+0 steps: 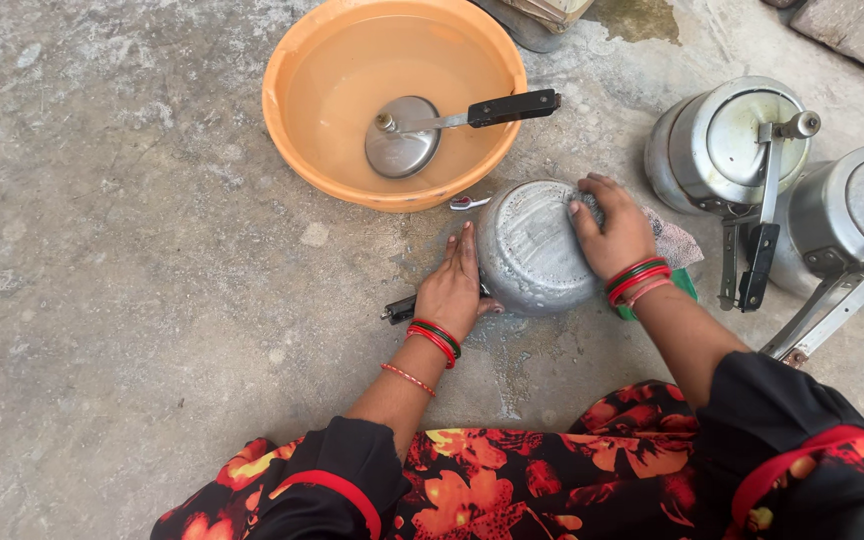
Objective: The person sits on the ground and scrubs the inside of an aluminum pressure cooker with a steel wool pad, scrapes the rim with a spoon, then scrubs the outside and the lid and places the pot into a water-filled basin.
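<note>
left hand (452,285) flat on pot (532,245) | right hand (612,228) grip clamps half-hidden scrubber (672,240)

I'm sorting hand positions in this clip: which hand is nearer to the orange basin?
Left. The left hand steadies the overturned pot on its side just below the orange basin. The right hand presses on the pot's far side, farther from the basin.

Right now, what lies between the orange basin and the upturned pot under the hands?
In the head view, a small white object lies on the wet concrete floor between the orange basin and the upturned pot; too small to identify.
</note>
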`<action>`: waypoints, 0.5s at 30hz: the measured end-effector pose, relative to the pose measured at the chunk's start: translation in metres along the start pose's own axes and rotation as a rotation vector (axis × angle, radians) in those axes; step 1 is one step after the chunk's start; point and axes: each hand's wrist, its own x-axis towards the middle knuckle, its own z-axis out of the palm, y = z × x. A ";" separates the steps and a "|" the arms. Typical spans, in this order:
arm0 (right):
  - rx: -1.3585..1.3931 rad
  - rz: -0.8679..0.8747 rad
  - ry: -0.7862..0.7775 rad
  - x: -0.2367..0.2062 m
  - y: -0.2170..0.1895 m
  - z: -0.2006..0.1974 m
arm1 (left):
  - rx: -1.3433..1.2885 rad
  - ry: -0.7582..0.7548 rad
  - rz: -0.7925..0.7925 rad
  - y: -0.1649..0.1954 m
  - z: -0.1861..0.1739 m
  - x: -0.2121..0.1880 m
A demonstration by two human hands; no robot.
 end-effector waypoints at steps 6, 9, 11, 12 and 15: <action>0.034 -0.426 -0.093 -0.037 -0.038 0.043 | 0.009 0.017 0.018 -0.002 0.001 0.002; 0.078 -0.379 -0.135 -0.024 -0.039 0.042 | 0.008 0.035 0.036 -0.005 0.001 0.001; 0.076 -0.140 -0.104 -0.004 -0.025 0.024 | 0.002 0.035 0.033 -0.005 0.000 0.000; 0.038 -0.002 -0.070 0.004 -0.016 0.013 | -0.004 0.032 0.032 -0.003 0.001 0.000; -0.027 -0.021 0.027 0.007 -0.005 0.000 | 0.009 0.015 0.008 -0.001 0.001 0.000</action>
